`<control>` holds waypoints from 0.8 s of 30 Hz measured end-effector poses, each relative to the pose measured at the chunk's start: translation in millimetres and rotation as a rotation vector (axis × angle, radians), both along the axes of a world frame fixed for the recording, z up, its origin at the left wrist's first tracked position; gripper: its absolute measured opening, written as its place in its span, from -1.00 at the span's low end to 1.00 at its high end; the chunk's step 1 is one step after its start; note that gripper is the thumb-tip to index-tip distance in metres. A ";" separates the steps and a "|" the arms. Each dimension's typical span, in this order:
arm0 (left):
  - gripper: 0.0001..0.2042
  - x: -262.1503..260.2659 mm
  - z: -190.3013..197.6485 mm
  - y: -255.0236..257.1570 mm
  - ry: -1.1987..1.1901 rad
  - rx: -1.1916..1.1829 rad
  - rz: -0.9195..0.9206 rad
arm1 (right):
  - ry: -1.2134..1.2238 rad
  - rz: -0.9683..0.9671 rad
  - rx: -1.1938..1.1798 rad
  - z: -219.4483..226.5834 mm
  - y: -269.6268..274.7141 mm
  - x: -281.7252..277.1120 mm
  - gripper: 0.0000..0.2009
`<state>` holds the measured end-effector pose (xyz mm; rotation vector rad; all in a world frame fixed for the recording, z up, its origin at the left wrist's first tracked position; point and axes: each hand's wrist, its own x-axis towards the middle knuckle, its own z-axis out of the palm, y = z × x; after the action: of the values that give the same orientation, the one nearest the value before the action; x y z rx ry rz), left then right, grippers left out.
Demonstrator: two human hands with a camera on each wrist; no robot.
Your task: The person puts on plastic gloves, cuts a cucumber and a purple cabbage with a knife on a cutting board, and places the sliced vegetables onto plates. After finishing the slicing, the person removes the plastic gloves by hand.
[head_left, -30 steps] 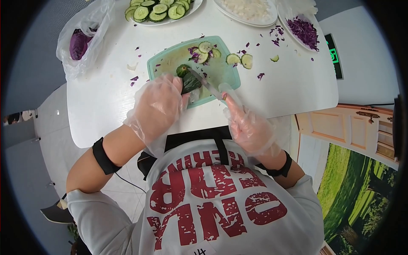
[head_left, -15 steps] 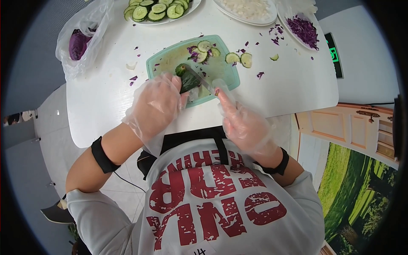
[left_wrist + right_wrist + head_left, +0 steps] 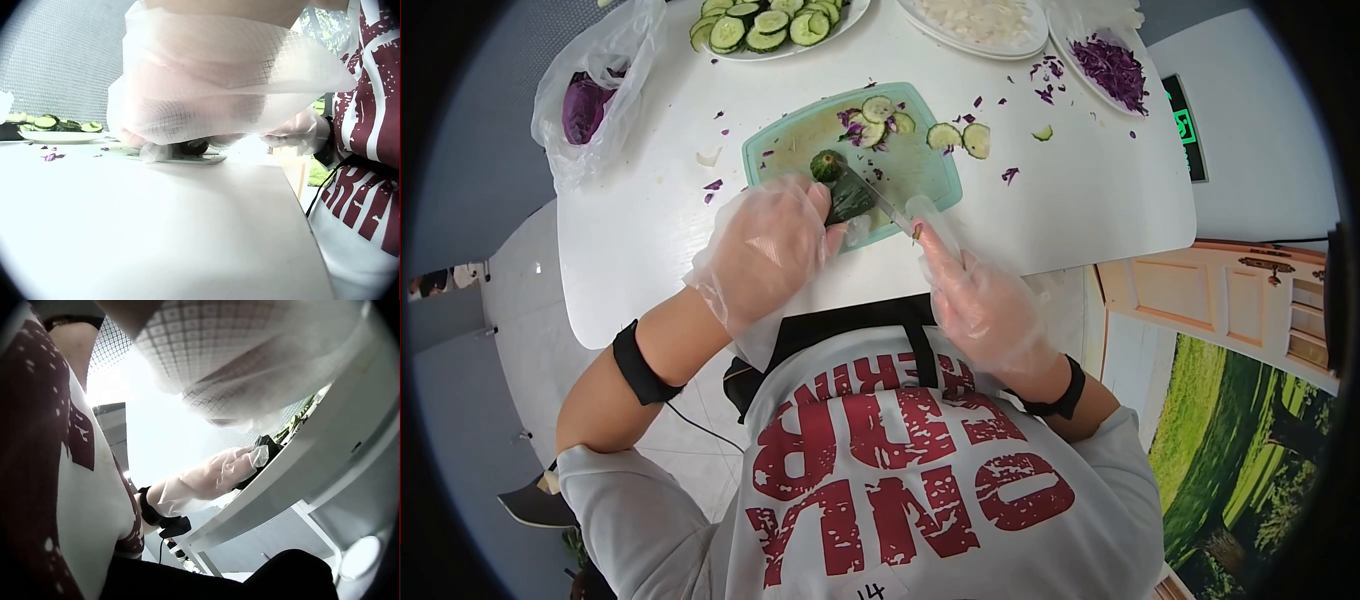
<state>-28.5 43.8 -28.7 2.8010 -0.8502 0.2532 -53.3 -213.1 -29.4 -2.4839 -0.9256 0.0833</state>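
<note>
In the head view, a dark green cucumber piece (image 3: 849, 199) lies on the light green cutting board (image 3: 753, 150). The gloved left hand (image 3: 772, 243) grips it from its near left side. A knife (image 3: 886, 207) is held in the gloved right hand (image 3: 985, 305), its index finger stretched along the blade's back. The blade's tip is between that piece and a cucumber end (image 3: 827, 165). Cucumber slices (image 3: 877, 109) and purple shreds lie at the board's far side. In the left wrist view the glove (image 3: 206, 81) hides most of the cucumber.
Plates of cucumber slices (image 3: 767, 38), white pieces (image 3: 985, 22) and purple shreds (image 3: 1108, 72) stand along the far side. A plastic bag holds a purple cabbage piece (image 3: 586, 108) at the left. Two cucumber slices (image 3: 975, 141) and scattered shreds lie right of the board.
The right hand and knife moved slightly left, then slightly back right and down. The cucumber end now stands a little apart from the gripped piece. The left hand has hardly moved.
</note>
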 end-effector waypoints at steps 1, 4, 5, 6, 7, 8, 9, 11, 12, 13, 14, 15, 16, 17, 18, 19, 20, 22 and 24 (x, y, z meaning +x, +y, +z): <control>-0.71 0.2 1.2 -0.4 0.044 0.022 0.008 | 0.003 0.002 0.008 -0.6 -0.4 -0.7 -0.28; -0.70 1.0 1.0 -0.2 0.082 0.034 0.007 | -0.002 -0.007 -0.008 2.1 0.5 -1.2 -0.28; -0.70 1.2 0.2 0.3 0.077 0.022 0.000 | -0.002 -0.008 -0.007 3.0 1.3 -1.2 -0.28; -0.70 1.3 -0.3 0.5 0.077 0.023 0.000 | -0.005 -0.002 -0.027 3.8 2.2 -1.2 -0.29; -0.70 1.4 -0.9 0.7 0.052 0.031 -0.005 | -0.007 0.005 -0.048 4.1 3.3 -1.1 -0.30; -0.70 1.4 -1.5 0.9 0.027 0.039 -0.009 | -0.008 0.006 -0.048 3.7 4.7 -1.1 -0.30; -0.70 1.1 -2.4 1.2 0.027 0.039 -0.008 | -0.016 0.002 -0.035 2.7 6.4 -1.0 -0.30; -0.70 0.8 -4.0 1.9 0.004 0.044 -0.011 | -0.026 -0.001 -0.021 0.7 9.1 -0.4 -0.30; -0.70 0.9 -3.8 2.0 0.004 0.045 -0.011 | -0.033 -0.001 -0.014 -0.2 10.2 0.2 -0.30; -0.70 1.2 -3.7 2.0 0.015 0.045 -0.012 | -0.040 -0.001 -0.007 -0.8 11.3 0.9 -0.30; -0.69 1.4 -3.6 2.0 0.026 0.045 -0.013 | -0.039 -0.002 -0.007 -0.6 12.5 2.1 -0.30; -0.69 1.6 -4.0 2.0 0.026 0.045 -0.014 | -0.042 0.004 -0.015 0.0 13.8 3.6 -0.30; -0.69 1.7 -4.7 2.0 0.015 0.043 -0.014 | -0.045 0.009 -0.024 0.8 14.9 4.8 -0.30; -0.69 1.7 -5.1 2.1 0.004 0.040 -0.013 | -0.045 0.008 -0.023 2.1 15.7 5.8 -0.30; -0.69 1.5 -5.3 2.3 0.004 0.040 -0.014 | -0.022 0.011 -0.035 3.8 16.3 6.7 -0.30; -0.69 1.2 -5.4 2.5 -0.002 0.040 -0.016 | 0.001 0.014 -0.047 4.6 16.7 7.4 -0.30; -0.69 1.1 -5.5 2.7 -0.008 0.039 -0.018 | 0.000 0.014 -0.047 4.3 16.7 7.8 -0.30; -0.69 1.5 -3.8 2.2 0.013 0.042 -0.013 | 0.001 0.015 -0.026 3.2 16.8 8.3 -0.30; -0.69 2.3 -2.9 1.7 0.033 0.044 -0.007 | -0.009 0.007 -0.026 2.3 17.1 7.5 -0.30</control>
<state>-26.3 45.5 -31.6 2.8338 -0.8684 0.1889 -45.8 -196.0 -27.1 -2.5071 -0.9422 0.0869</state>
